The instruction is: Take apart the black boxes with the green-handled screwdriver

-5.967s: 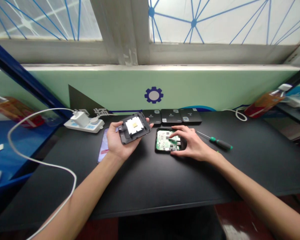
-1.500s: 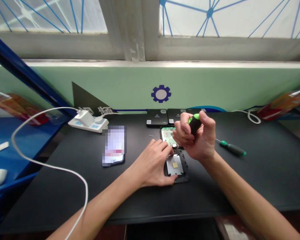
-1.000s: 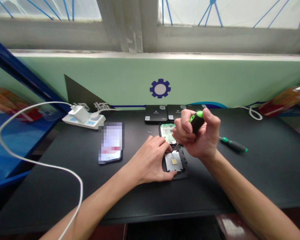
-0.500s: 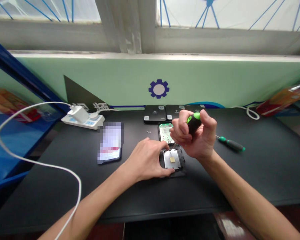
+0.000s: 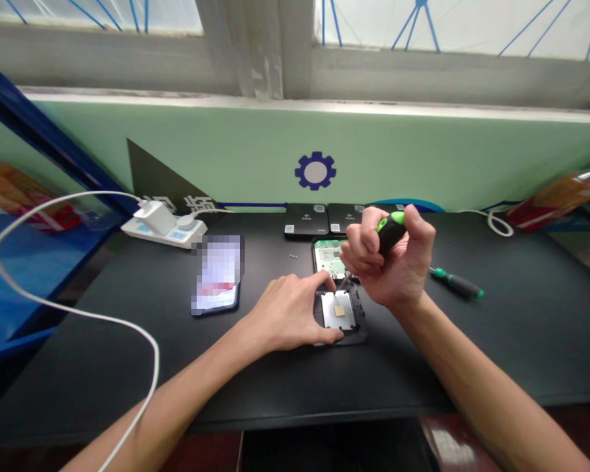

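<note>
My left hand (image 5: pixel 291 307) steadies a black plastic cover (image 5: pixel 360 337), its thumb and index finger at opposite edges. A silver metal plate (image 5: pixel 330 320) with a small tan square pad (image 5: pixel 339 311) sits in that cover. Wrapped round the black and green handle of a screwdriver (image 5: pixel 391 233) is my right hand (image 5: pixel 398 265). The screwdriver's shaft slants down to the plate's upper edge, near my left index finger; its exact contact is too small to tell. Just behind lies an open black case with a green circuit board (image 5: pixel 329 257), partly covered by my right hand.
Two black boxes (image 5: pixel 305 221) (image 5: pixel 344 217) stand at the back. A second screwdriver (image 5: pixel 456 283) lies to the right. Several tiny screws (image 5: pixel 294 256), a phone (image 5: pixel 219 272) and a power strip (image 5: pixel 187 235) are leftward. A white cable (image 5: pixel 150 337) loops across my left forearm.
The view has shifted slightly. My right hand and the screwdriver handle have moved a little to the right, while my left hand stays on the cover.
</note>
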### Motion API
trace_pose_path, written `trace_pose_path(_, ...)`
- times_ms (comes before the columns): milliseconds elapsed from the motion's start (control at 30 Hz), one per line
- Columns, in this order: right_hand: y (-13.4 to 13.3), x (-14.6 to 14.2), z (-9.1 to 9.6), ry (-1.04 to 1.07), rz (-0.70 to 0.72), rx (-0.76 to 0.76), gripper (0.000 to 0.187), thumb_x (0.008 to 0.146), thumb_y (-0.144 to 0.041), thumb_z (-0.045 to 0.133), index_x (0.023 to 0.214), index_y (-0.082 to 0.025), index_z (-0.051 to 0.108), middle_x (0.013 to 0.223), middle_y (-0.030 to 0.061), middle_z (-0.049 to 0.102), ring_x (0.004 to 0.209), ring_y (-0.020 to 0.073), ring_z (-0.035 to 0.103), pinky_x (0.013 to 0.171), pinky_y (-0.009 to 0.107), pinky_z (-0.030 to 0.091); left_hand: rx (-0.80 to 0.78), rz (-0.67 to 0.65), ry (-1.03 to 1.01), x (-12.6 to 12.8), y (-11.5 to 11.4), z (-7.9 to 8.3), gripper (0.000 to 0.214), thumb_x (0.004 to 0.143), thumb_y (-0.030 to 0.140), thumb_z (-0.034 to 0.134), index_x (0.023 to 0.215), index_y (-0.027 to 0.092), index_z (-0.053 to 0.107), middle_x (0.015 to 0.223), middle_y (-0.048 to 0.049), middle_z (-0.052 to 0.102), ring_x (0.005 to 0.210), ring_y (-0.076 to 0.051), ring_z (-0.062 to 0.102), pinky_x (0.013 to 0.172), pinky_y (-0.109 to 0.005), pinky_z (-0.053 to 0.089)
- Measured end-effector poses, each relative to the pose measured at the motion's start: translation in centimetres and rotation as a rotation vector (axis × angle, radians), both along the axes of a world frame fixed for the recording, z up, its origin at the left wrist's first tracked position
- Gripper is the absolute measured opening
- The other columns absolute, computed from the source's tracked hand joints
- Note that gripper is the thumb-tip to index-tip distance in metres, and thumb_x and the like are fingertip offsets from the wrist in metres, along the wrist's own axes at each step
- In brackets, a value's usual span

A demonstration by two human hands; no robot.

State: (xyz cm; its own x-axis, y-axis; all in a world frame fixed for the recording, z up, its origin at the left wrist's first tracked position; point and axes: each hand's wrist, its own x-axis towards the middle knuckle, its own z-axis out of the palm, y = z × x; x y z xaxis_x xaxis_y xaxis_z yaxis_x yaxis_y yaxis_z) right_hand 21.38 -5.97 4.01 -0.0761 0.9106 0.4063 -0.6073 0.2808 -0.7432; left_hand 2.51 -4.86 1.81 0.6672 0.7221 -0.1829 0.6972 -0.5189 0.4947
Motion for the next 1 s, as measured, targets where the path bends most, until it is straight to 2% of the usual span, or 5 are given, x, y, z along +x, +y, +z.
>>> trace_pose_path(300, -0.2, 0.1, 0.3, -0.021, -0.001, 0.016, 0.069, 0.102, -0.08, 0.064, 0.065, -0.023, 0.054, 0.05, -0.0086, 0.029, 0.04, 0.008, 0.019, 0.041, 0.025, 0.019, -0.151, -0.042, -0.085, -0.8, 0.4, 0.3, 0.07, 0.072, 0.05, 0.098, 0.131, 0.026, 0.068, 0.073, 0.0044, 0.072, 0.071, -0.025, 0.071, 0.063, -0.03, 0.038)
trace_pose_path(667, -0.4, -0.2, 0.3, -0.086, -0.047, -0.028, 0.065, 0.102, -0.078, 0.063, 0.067, -0.024, 0.055, 0.051, -0.0087, 0.029, 0.041, 0.0085, 0.019, 0.041, 0.025, 0.021, -0.272, -0.038, -0.143, -0.8, 1.3, 0.0, 0.078, 0.067, 0.059, 0.103, 0.13, 0.025, 0.072, 0.071, 0.0061, 0.074, 0.069, -0.023, 0.073, 0.065, -0.029, 0.039)
trace_pose_path(833, -0.4, 0.1, 0.7, -0.152, -0.093, -0.026, 0.035, 0.1, -0.056, 0.078, 0.096, -0.028, 0.057, 0.062, -0.0069, 0.052, 0.05, 0.0137, 0.041, 0.053, 0.028, 0.043, -0.299, -0.017, -0.124, -0.5, 1.5, 0.4, 0.076, 0.065, 0.057, 0.105, 0.128, 0.026, 0.076, 0.073, 0.0056, 0.076, 0.07, -0.023, 0.073, 0.066, -0.029, 0.039)
trace_pose_path(900, -0.4, 0.3, 0.9, -0.169, -0.109, -0.008, 0.033, 0.101, -0.05, 0.08, 0.1, -0.028, 0.056, 0.073, -0.0042, 0.062, 0.056, 0.0148, 0.05, 0.058, 0.03, 0.049, -0.308, -0.01, -0.125, -0.5, 1.5, 0.4, 0.077, 0.064, 0.058, 0.106, 0.128, 0.025, 0.077, 0.074, 0.005, 0.076, 0.071, -0.023, 0.073, 0.067, -0.029, 0.04)
trace_pose_path(1000, -0.6, 0.5, 1.0, -0.197, -0.103, -0.012, 0.033, 0.103, -0.05, 0.081, 0.1, -0.026, 0.058, 0.085, -0.0002, 0.066, 0.064, 0.0159, 0.058, 0.06, 0.03, 0.051, -0.307, -0.012, -0.14, -0.5, 1.5, 0.3, 0.079, 0.063, 0.061, 0.106, 0.127, 0.025, 0.078, 0.074, 0.0043, 0.076, 0.071, -0.023, 0.074, 0.067, -0.029, 0.04)
